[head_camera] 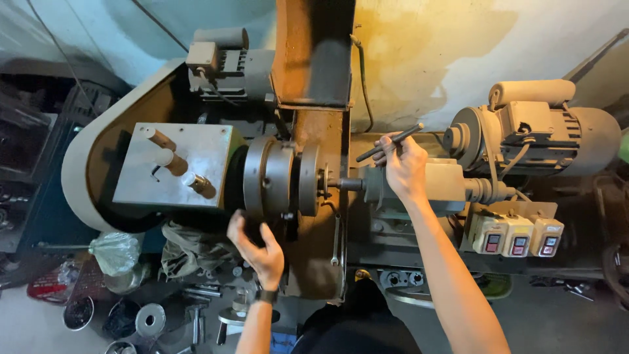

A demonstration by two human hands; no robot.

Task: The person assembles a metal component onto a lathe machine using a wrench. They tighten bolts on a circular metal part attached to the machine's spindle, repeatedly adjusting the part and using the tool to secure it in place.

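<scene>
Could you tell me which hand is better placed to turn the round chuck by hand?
Probably the left hand: it is open just below the chuck, while the right hand grips a dark rod farther along.

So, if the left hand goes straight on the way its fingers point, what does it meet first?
Probably the round metal chuck just above the left hand; depth is hard to judge.

The chuck (270, 178) sits at frame centre, with the lever box (171, 165) to its left and a motor (534, 131) at far right. The right hand (406, 169) holds a rod (390, 142) right of the chuck; the left hand (257, 248) is below it, perhaps touching. Switch boxes (517, 236) lie lower right.
</scene>
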